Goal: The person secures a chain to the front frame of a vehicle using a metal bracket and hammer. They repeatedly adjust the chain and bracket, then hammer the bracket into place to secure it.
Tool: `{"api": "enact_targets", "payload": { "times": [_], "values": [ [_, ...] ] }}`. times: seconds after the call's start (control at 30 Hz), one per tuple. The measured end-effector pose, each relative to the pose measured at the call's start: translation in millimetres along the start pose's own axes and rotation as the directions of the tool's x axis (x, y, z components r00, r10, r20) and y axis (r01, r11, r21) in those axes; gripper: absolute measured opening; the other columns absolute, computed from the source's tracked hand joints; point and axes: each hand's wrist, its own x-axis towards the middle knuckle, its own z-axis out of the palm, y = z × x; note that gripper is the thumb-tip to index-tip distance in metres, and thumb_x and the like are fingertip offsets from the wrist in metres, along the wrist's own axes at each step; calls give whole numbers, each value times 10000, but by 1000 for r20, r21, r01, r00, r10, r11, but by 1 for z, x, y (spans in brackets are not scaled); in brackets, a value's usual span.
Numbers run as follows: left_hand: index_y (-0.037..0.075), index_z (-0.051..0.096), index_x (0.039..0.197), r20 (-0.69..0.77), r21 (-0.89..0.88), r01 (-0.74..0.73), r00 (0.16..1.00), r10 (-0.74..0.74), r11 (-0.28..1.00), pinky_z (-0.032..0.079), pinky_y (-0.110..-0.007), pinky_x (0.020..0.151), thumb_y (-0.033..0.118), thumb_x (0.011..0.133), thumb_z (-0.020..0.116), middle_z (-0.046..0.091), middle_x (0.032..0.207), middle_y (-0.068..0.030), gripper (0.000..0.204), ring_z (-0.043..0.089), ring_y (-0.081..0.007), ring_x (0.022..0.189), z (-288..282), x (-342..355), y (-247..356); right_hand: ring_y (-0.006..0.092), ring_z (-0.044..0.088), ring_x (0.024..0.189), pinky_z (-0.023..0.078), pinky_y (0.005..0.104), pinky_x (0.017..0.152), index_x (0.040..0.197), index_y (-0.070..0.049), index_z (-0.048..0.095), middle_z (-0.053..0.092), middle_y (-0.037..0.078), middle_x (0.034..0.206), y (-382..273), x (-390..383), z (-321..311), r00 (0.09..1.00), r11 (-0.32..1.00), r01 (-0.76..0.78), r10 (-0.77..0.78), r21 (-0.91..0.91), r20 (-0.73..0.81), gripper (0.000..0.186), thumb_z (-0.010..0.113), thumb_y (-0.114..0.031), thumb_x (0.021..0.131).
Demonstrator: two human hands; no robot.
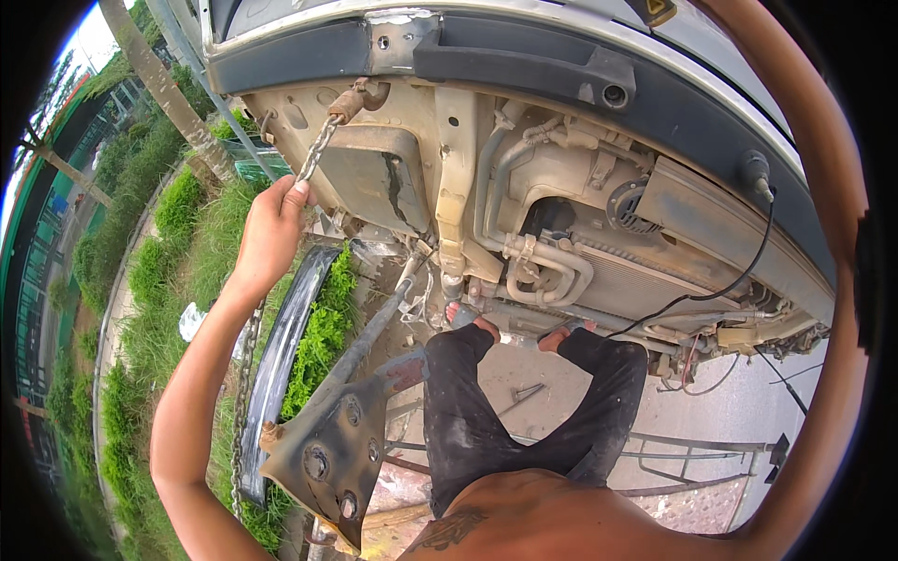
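Note:
My left hand (274, 224) is closed around a steel chain (321, 145), thumb and fingers pinching its links. From the hand the chain runs up to a rusty hook-like clamp (350, 101) fastened at the lower edge of the vehicle's front panel (374, 182). Its loose length hangs down past my left forearm. My right arm reaches up along the right edge and leaves the picture at the top, so its hand is hidden. Between the arms is the vehicle's stripped front end, with bent pipes (552, 271) and a radiator (636, 276) exposed.
A heavy steel bracket with holes (332, 458) sits on a pole at lower left. A black curved trim piece (290, 365) lies beside green plants (327, 323). A black cable (711, 294) hangs from the bumper (524, 61). Bolts (524, 395) lie on the ground near my feet.

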Motion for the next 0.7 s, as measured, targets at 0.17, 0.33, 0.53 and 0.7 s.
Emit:
{"api": "enact_targets", "payload": {
  "times": [0.17, 0.33, 0.53, 0.7],
  "values": [
    [38, 592, 893, -26, 6, -77, 997, 77, 997, 310, -293, 519, 263, 1058, 455, 400, 614, 29, 311, 358, -79, 564, 5, 4, -9, 109, 476, 536, 445, 275, 475, 1514, -157, 434, 502, 25, 680, -14, -9, 3, 980, 976, 86, -47, -201, 194, 531, 463, -415, 1050],
    [47, 601, 899, 11, -41, -34, 999, 35, 999, 294, -279, 515, 267, 1059, 457, 383, 621, 51, 308, 346, -67, 563, 3, 1, -2, 94, 457, 521, 434, 263, 455, 1477, -146, 484, 495, 8, 714, -4, -2, -7, 945, 990, -10, 55, -140, 323, 522, 504, -430, 1040],
    [53, 588, 924, 68, -166, -11, 997, 22, 986, 241, -249, 464, 262, 1074, 438, 351, 602, 81, 298, 301, -35, 509, 10, 3, 7, 68, 437, 478, 396, 229, 416, 1272, -92, 513, 470, -17, 669, -13, -129, -6, 945, 922, 113, 16, 371, -327, 362, 509, -375, 1046],
    [80, 561, 1031, 142, -222, 106, 987, -75, 969, 175, -220, 397, 329, 1084, 419, 291, 625, 103, 292, 241, -18, 461, -1, -7, -1, 79, 447, 412, 410, 254, 389, 979, -32, 603, 472, -13, 572, 47, -223, 47, 915, 683, 43, 267, 729, -304, 342, 517, -358, 1037]
  ]
}}
